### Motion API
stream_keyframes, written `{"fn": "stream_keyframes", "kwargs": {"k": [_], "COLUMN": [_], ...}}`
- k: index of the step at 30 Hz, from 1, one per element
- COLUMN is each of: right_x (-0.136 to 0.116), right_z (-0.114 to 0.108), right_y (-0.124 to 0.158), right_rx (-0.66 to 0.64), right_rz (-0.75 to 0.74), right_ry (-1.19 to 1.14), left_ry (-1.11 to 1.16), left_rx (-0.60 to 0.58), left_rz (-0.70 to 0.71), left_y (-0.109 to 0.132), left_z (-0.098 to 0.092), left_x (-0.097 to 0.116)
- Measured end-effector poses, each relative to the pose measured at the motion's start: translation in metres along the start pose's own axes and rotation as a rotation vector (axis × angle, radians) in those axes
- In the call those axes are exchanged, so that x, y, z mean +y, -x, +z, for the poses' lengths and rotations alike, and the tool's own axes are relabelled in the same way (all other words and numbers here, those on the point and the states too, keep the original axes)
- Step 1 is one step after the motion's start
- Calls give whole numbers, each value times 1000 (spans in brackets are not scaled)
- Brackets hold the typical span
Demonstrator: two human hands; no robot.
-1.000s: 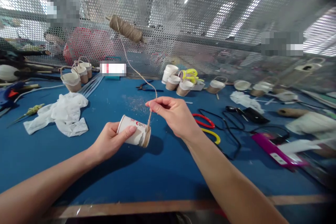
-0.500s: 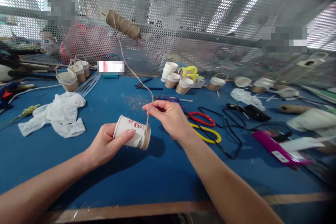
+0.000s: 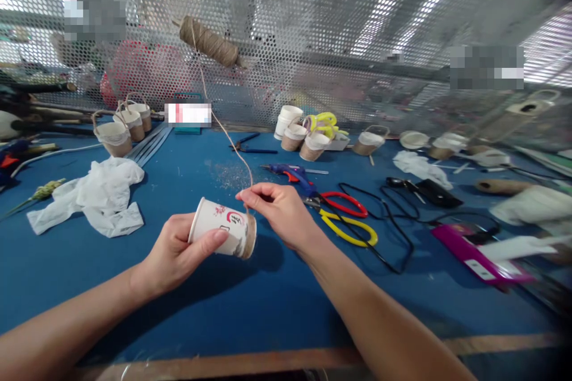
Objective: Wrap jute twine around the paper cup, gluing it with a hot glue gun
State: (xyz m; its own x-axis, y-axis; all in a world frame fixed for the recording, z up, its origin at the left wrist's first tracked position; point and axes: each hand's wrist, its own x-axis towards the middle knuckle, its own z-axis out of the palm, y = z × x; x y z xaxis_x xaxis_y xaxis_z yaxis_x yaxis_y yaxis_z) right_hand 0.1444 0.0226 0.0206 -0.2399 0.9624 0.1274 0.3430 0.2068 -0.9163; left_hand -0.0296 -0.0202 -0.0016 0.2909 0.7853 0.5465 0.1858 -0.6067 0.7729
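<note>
A white printed paper cup (image 3: 221, 223) lies tilted on its side in my left hand (image 3: 176, 253), thumb over the print and fingers behind it. Twine (image 3: 251, 237) is wound in a brown band round the cup's base end. Just above that band, my right hand (image 3: 281, 211) pinches the twine between thumb and fingertips. From there the strand (image 3: 226, 131) runs up to a spool of twine (image 3: 209, 41) mounted on the mesh panel. Both hands are above the blue tabletop.
Beyond my right hand lie a blue glue gun (image 3: 290, 174) and red-and-yellow-handled scissors (image 3: 348, 223). Pliers (image 3: 252, 146) rest farther back. Twine-wrapped cups with handles (image 3: 114, 140) stand at the back left, others (image 3: 315, 146) at the back centre. White cloth (image 3: 96, 196) lies left; a magenta box (image 3: 480, 253) sits right.
My right hand has moved slightly down with the pinched twine, closer to the cup's base. The cup has turned a little in my left hand, bringing more of its print into view.
</note>
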Motion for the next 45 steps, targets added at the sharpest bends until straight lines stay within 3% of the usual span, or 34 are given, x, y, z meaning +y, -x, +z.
{"fn": "stream_keyframes", "kwargs": {"k": [10,16,24,30,34,37,45], "right_x": [5,4,14,10,-9,-17,-15], "right_z": [7,8,12,-7,-9,-4,5], "right_y": [2,3,-3,-2,12,20,20], "right_rx": [-48,-55,-75,79,-101,-193,-106], "right_rz": [81,109,138,80,7,18,40], "right_ry": [-106,-117,-12,96,32,24,36], "left_ry": [-21,-51,116,89,53,28,-113], "left_rx": [43,50,120,192,221,214,139], "left_rz": [51,-46,-270,-341,-380,-374,-193], "left_y": [2,3,4,-1,-5,-5,-3], "left_z": [0,1,2,2,3,3,0], "left_x": [0,1,-2,-3,-5,-6,-6]}}
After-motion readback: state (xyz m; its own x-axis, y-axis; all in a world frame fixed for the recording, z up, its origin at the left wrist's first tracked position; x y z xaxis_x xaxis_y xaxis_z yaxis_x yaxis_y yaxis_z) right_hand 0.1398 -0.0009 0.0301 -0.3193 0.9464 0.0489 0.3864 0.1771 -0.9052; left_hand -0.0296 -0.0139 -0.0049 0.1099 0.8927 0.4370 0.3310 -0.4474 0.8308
